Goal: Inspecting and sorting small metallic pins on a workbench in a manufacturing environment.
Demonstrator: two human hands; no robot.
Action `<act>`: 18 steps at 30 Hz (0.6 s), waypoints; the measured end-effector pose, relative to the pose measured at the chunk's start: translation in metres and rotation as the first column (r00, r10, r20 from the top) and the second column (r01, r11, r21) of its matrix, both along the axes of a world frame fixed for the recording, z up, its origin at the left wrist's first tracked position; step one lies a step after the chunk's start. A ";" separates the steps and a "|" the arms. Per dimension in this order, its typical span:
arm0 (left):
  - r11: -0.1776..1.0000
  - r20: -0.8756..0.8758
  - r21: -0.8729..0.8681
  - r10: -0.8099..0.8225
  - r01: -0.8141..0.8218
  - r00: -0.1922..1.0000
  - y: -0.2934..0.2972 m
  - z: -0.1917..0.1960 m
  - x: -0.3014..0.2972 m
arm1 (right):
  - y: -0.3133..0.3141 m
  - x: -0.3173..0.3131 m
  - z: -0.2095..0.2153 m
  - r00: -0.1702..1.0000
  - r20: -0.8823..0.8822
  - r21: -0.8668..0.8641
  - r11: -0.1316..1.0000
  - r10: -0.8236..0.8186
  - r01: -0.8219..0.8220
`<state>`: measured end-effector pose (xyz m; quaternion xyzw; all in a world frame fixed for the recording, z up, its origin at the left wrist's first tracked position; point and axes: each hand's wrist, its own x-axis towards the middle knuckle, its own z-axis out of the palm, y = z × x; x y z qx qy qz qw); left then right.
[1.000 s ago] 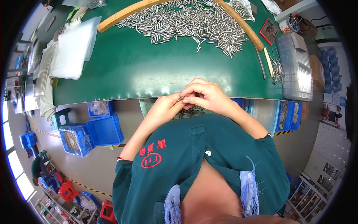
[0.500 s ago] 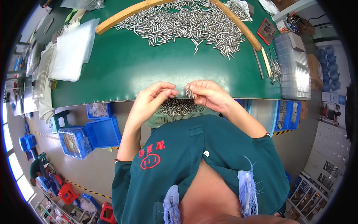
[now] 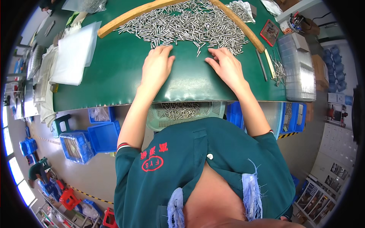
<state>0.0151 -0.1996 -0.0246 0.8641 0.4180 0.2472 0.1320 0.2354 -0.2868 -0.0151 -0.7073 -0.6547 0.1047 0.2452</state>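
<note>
Head view. The metal pins are lying in a broad, loose heap on the green counter, well back from its near edge and roughly midway between its left and right edges. A left wooden strip and a right wooden strip are bordering the heap on its far and right sides; the side toward the near edge is standing unbordered.

The left hand is lying palm down over the counter, just short of the heap. Its fingers are sitting close to one another, with the thumb standing apart from them. The right hand is occupying the matching position toward the right edge, its fingers loosely curved and its thumb separated from them. Neither hand is visibly holding a pin (contact between fingertips and heap is not resolving clearly).

Below the near edge, between counter and torso, a pale green basket is holding a further batch of pins; its support is remaining hidden.

Status, as judged: a smaller share of pins is resting in the basket, while the greater share is lying on the counter. The two lots are appearing separate, and the work is looking far from complete.
</note>
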 end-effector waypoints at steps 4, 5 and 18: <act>0.995 0.015 0.024 -0.101 0.101 0.995 0.010 -0.007 0.045 | 0.022 -0.010 -0.004 0.996 0.077 0.019 0.999 -0.042 0.040; 0.993 0.004 0.008 -0.114 0.114 0.993 0.007 -0.008 0.051 | 0.025 -0.012 -0.004 1.000 -0.019 -0.012 1.000 0.004 -0.004; 0.971 0.013 -0.179 -0.159 0.159 0.987 -0.048 0.007 -0.002 | -0.017 -0.024 0.005 0.946 -0.113 0.056 0.953 0.303 -0.298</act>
